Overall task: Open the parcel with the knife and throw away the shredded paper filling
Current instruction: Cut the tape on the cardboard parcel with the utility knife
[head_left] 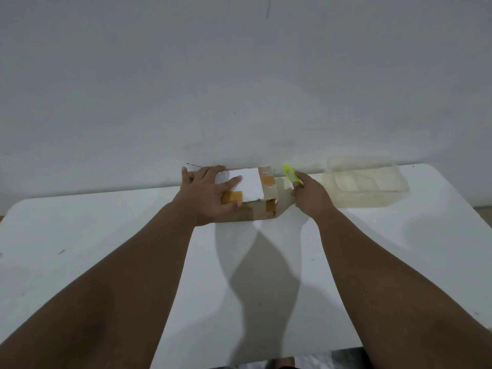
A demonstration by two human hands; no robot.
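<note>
Holding position at the start of the cut. Item one: parcel point(255, 211), a small brown cardboard box, lying at the far edge of the white desk point(106, 249) close against the wall point(239, 75). It has a white label point(250, 186) across its top and patches of brown tape point(269, 179) over the seams. The flaps are closed, and no slit or lifted edge is visible. Item two: left hand point(210, 195), laid on top of the parcel with fingers spread and fairly straight. One fingertip reaches onto the label and the thumb sits at the near top edge, so it steadies the box rather than gripping it. Item three: right hand point(310, 195), just beside the parcel's right end, fingers curled tight around the knife point(290, 175). The knife is a yellow-green utility cutter whose free end points up and away toward the wall. Whether a blade is extended cannot be told, and the cutter appears clear of the cardboard. Item four: container point(364, 185), translucent plastic, at the far right of the desk and well apart from the parcel, contents not legible. Progress, as judged: the tool is in hand and the box is braced, but nothing is cut. Slitting the tape, folding back the flaps, lifting out the shredded paper filling (none in sight) and discarding it all remain.
</note>
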